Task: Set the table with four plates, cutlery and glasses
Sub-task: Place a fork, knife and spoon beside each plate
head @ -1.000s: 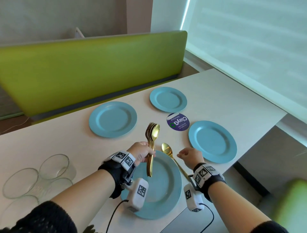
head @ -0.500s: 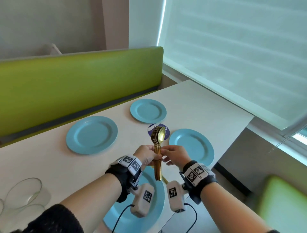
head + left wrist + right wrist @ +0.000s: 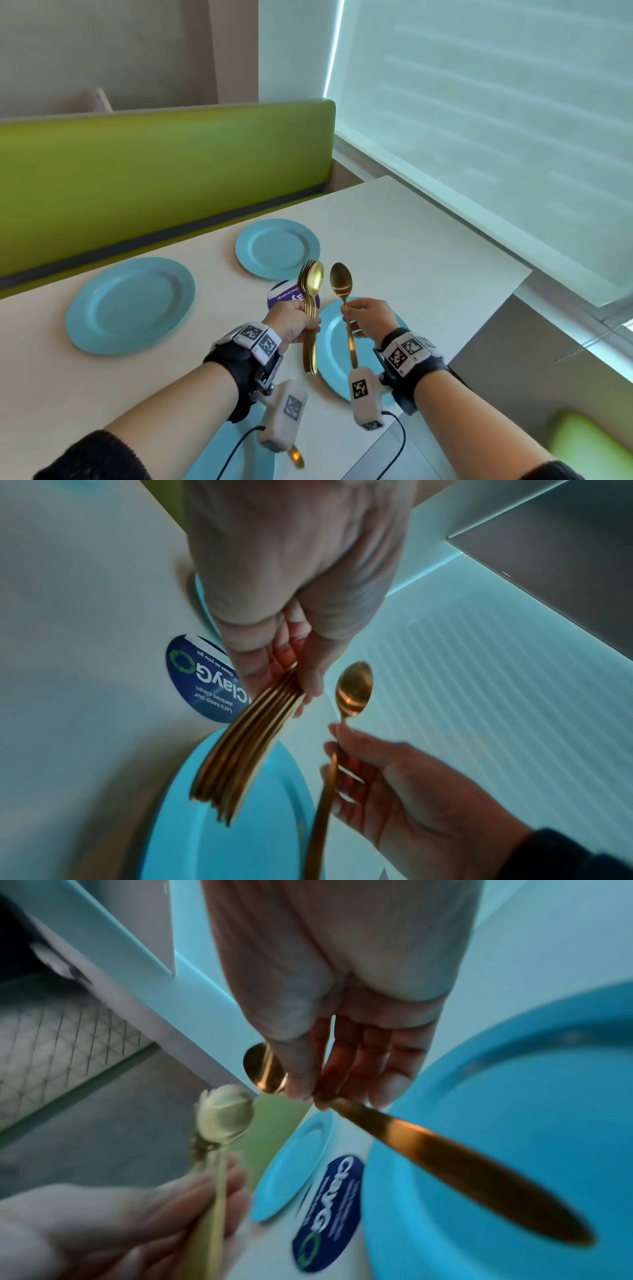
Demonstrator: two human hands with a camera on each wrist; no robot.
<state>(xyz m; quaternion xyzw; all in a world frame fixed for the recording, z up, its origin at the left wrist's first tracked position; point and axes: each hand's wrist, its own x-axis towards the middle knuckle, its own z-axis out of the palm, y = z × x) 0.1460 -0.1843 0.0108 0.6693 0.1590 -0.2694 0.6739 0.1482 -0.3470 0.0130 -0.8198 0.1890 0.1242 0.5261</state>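
— White table (image 3: 411, 240) by the window blind (image 3: 496, 120), green bench (image 3: 154, 171) running behind it. What are the hands doing?

— Both are hovering above the table, wrists up. The left hand (image 3: 291, 323) is wrapping its curled fingers round a bundle of gold cutlery (image 3: 310, 308), handles hanging down, spoon bowls and fork tines pointing up. The right hand (image 3: 368, 320) is pinching a single gold spoon (image 3: 342, 284) by its neck between thumb and fingertips, bowl upward, just beside the bundle but apart from it.

— Where are the plates sitting?

— Three blue ones are lying flat in full view: the near-right plate (image 3: 334, 346) directly under both hands, a far plate (image 3: 277, 248) by the bench, and a left plate (image 3: 130, 305). A fourth plate (image 3: 239, 445) is peeking out beneath the left forearm, with another gold spoon (image 3: 296, 457) showing at its edge.

— Anything between them?

— A round purple sticker (image 3: 284, 296) is lying on the table, half hidden behind the bundle.
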